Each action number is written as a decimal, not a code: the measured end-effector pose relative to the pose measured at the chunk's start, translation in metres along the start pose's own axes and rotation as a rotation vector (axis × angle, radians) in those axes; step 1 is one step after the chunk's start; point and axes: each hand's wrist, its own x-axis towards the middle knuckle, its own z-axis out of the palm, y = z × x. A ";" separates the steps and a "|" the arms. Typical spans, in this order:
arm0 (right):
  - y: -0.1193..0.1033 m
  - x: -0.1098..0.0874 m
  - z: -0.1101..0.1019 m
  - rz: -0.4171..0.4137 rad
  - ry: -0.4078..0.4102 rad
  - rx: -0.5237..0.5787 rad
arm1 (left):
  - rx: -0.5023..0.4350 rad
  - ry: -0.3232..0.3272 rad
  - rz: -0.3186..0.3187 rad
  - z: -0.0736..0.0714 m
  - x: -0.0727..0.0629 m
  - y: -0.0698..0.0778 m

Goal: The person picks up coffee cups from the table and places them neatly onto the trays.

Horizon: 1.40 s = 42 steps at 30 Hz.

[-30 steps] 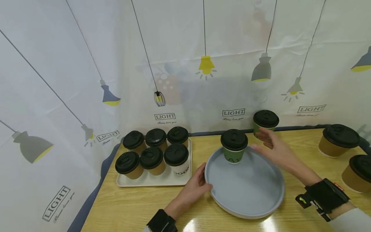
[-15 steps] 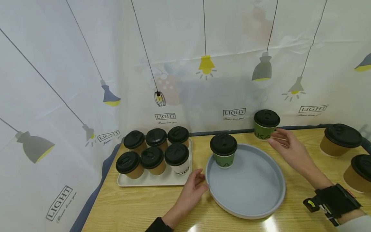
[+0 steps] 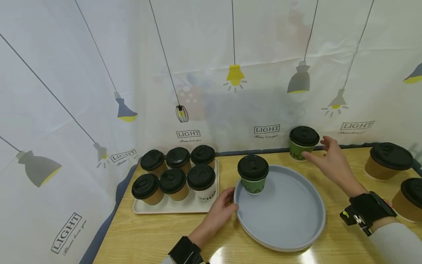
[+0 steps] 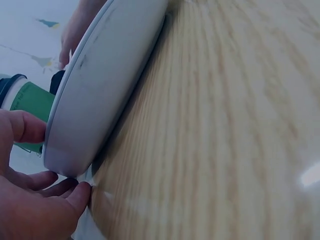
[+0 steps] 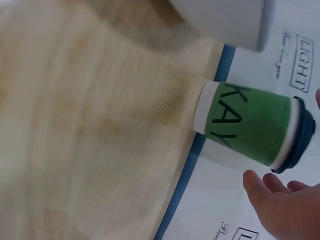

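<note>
A round grey-blue tray point(image 3: 280, 216) sits on the wooden table. Its left rim is between the thumb and fingers of my left hand point(image 3: 220, 209); in the left wrist view the thumb point(image 4: 27, 126) lies at the upper edge and the fingertips at the lower. Upright on the tray's far left part stands a green paper cup with a black lid point(image 3: 253, 174). Behind the tray, by the wall, is another green lidded cup point(image 3: 301, 143). My right hand point(image 3: 331, 161) is spread around its right side; the right wrist view shows a gap between fingertips and cup point(image 5: 252, 122).
At the left, a cream rectangular tray point(image 3: 165, 210) holds several black-lidded cups, mostly brown, one white point(image 3: 202, 183). Two larger brown cups, one farther back point(image 3: 387, 161) and one nearer point(image 3: 408, 200), stand at the right edge. A printed curtain point(image 3: 211, 73) borders the table's back.
My right hand has left the first green cup and moved right to the rear one. That first cup now stands farther left and nearer on the tray. My left hand loosened, then came back to the rim.
</note>
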 end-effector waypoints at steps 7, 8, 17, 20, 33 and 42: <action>0.010 0.028 0.008 0.024 -0.024 0.023 | -0.060 -0.044 -0.024 -0.005 -0.003 0.001; 0.012 0.030 0.008 0.028 -0.027 0.029 | -0.064 -0.050 -0.026 -0.006 -0.003 0.001; 0.015 0.043 0.012 0.082 -0.043 0.011 | -0.065 -0.082 -0.039 -0.006 -0.002 0.002; 0.015 0.043 0.013 0.087 -0.044 0.005 | -0.063 -0.086 -0.050 -0.006 -0.003 0.003; 0.008 0.032 0.007 0.044 -0.005 -0.015 | -0.079 -0.098 -0.063 -0.008 -0.003 0.004; -0.008 0.013 -0.008 -0.004 -0.019 0.019 | -0.098 -0.108 -0.066 -0.008 -0.001 0.004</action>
